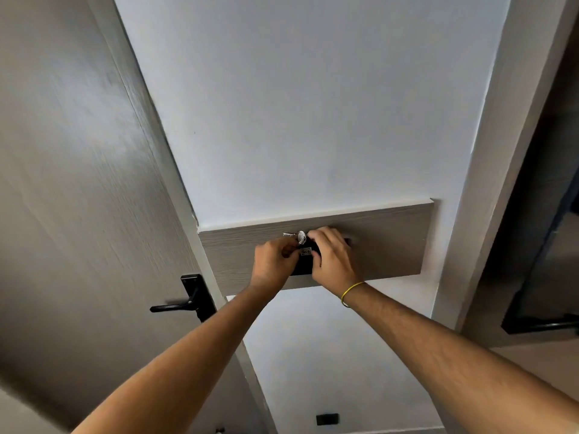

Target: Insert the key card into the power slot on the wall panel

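Grip, left hand: the left hand [274, 261] is curled closed, fingertips pinched on something small at the left edge of the key card; what exactly it pinches is too small to tell.
Grip, right hand: the right hand [332, 256] is closed over the right side of the key card, fingers wrapped across its top and thumb toward the middle.
Key card: the key card [305, 255] is a dark flat piece with a small white label carrying handwriting, held between both hands against the wall panel; only its middle strip shows.
Keys: a silver key [301, 237] and a bit of metal ring stick up just above the card, between the two hands.
Power slot: a dark block [302, 270] shows below the card, against the panel; whether the card is already in the slot cannot be told, as the hands cover it.
Wall panel: the wall panel [385, 242] is a grey wood-grain board fixed across a white wall [313, 104]; the hands are near the panel's middle, slightly left, closer to its upper edge.
Wrist: a thin yellow band [351, 291] circles the right wrist.
Door: a grey wood-grain door [78, 183] stands left of the panel, with a black lever handle [185, 300] near the panel's lower left corner.
Low on the wall: a small black outlet [326, 419] sits near the floor.
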The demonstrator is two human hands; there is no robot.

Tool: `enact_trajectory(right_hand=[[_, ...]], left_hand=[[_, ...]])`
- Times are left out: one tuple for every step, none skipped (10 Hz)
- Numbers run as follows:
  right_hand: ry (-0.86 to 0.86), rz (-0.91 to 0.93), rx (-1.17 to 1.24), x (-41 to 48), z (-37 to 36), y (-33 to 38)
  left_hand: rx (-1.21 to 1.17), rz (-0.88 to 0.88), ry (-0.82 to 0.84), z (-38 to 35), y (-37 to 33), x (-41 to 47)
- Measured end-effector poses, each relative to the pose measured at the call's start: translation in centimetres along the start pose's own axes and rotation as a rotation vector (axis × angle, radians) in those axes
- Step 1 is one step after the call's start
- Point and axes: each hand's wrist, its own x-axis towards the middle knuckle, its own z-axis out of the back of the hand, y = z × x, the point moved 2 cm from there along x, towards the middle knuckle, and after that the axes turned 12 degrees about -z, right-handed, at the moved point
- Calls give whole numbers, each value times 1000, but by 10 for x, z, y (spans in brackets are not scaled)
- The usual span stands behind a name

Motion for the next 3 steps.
enact_trajectory(right_hand=[[30, -38, -55, -1, -2, 2], [2, 0, -67, -1, -2, -1], [-94, -7, -60, 8, 12, -11]], left_hand=[[34, 4, -3, 2, -2, -1], [71, -22, 61, 7, 5, 2], [221, -97, -10, 28, 10, 9]])
